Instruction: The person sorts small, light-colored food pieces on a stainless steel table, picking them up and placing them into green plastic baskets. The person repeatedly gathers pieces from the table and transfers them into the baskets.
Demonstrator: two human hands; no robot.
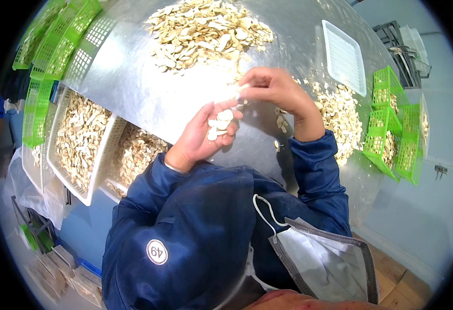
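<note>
My left hand (pixel 207 135) is palm up with several pale dried slices (pixel 221 123) lying in the palm, its fingers partly curled around them. Just above and to the right, my right hand (pixel 273 87) is bent down with thumb and fingertips close together at a pale slice; glare blurs the fingertips. Both hands are over the metal table (pixel 149 104). Beyond them lies a large heap of dried slices (pixel 207 35). Another heap of paler slices (pixel 342 120) is to the right of my right forearm. A few loose slices (pixel 281 122) lie below my right wrist.
An upright-ribbed white plastic tray (pixel 344 58) lies at the back right. Green plastic baskets (pixel 381 135) holding slices stand at the right edge. White crates (pixel 101 162) filled with slices are at the left, with more green baskets (pixel 65 38) above them. A face mask (pixel 327 255) hangs at my chest.
</note>
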